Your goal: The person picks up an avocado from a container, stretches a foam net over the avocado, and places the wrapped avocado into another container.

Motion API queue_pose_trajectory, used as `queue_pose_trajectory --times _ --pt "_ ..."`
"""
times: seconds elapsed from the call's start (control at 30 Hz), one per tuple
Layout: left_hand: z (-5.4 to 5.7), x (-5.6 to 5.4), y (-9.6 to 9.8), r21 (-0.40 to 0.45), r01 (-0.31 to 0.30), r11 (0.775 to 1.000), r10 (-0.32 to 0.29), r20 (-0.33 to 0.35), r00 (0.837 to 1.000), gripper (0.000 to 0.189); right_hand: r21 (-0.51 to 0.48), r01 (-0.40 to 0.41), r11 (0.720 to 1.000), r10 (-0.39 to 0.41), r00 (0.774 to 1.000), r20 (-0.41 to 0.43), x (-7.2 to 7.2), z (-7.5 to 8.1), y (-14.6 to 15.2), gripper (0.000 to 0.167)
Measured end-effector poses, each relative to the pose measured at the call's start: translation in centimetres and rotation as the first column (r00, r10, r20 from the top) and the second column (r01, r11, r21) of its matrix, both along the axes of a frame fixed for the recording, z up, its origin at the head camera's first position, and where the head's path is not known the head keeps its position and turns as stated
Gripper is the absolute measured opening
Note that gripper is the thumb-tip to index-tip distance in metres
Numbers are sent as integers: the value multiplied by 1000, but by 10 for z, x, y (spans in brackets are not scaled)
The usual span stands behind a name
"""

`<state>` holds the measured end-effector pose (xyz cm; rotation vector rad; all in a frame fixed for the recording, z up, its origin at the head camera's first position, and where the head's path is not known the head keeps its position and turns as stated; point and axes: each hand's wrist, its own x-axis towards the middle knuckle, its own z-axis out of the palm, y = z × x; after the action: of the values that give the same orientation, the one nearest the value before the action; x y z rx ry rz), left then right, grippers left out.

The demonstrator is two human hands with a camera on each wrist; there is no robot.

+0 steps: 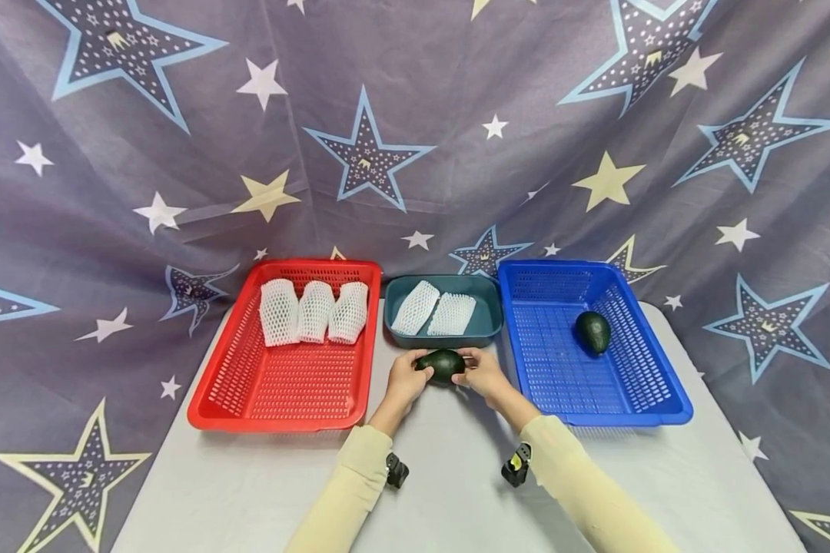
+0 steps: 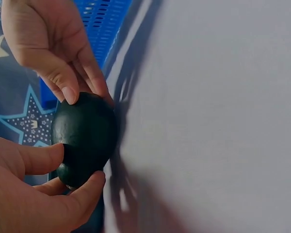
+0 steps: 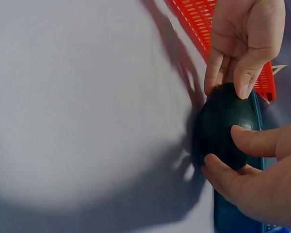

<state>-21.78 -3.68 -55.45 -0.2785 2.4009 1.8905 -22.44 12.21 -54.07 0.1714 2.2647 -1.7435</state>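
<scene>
Avocado (image 1: 441, 364) held between both hands just above the worktop (image 1: 456, 491), near the far edge, right in front of the teal tray (image 1: 487, 326). Left hand (image 1: 406, 382) pinching one end, grip narrow, thumb and fingers curled round the fruit. Right hand (image 1: 482, 372) pinching the other end the same way. Red basket (image 1: 210, 395) at the far left with three white foam nets (image 1: 314, 310); two more nets (image 1: 434, 309) in the teal tray. Blue basket (image 1: 664, 392) at the far right, holding a second avocado (image 1: 592, 332)
</scene>
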Motion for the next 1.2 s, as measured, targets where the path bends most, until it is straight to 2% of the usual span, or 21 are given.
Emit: queue_pose_trajectory --times 0.43,0.53,0.63,0.8,0.97,1.1,1.2 --pt "-6 0 -1 11 1 1000 -1 -10 1000 39 54 -12 998 12 1000 -4 -1 1 0 53" --pt "-6 0 -2 14 7 1000 -6 -5 1000 39 122 -34 992 38 999 -31 -3 10 1 50" --pt "-6 0 -3 11 10 1000 -10 0 1000 38 193 -54 980 68 996 -64 -8 27 3 44" --pt "-6 1 -5 3 11 1000 -11 8 1000 39 216 -81 973 105 989 -106 -28 60 8 36" --pt "-7 1 -6 7 11 1000 -11 21 1000 41 232 -63 971 88 991 -97 -54 84 11 35" --pt "-8 1 -6 21 5 1000 -5 25 1000 42 246 -30 969 33 999 -10 -74 91 12 26" --pt "-8 1 -5 28 -1 1000 1 23 1000 41 288 -3 958 -17 997 69 -87 86 11 21"
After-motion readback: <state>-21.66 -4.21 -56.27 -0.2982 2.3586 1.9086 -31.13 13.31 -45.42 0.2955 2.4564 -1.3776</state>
